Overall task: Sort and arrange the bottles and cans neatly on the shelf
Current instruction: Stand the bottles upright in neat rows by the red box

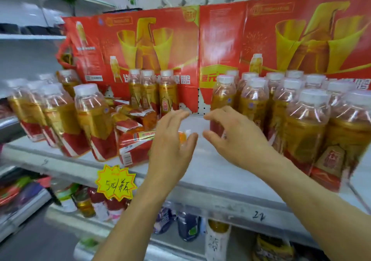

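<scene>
Yellow drink bottles with white caps and red-gold labels stand on the white shelf (200,172). One group (94,118) stands at the left, three (152,90) at the back middle, and a dense block (301,120) at the right. Several bottles (136,132) lie on their sides left of the middle. My left hand (170,142) hovers over the gap with fingers spread, beside a lying bottle's end (183,136). My right hand (228,134) reaches in opposite it, fingers loosely curved, close to the front-left bottle (222,102) of the right block. Neither hand holds anything.
Red display cartons (200,40) line the back of the shelf. A yellow star price tag (115,182) hangs on the shelf's front edge. More bottles and cans (186,224) stand on the lower shelf. Another shelving unit (24,36) is at the left.
</scene>
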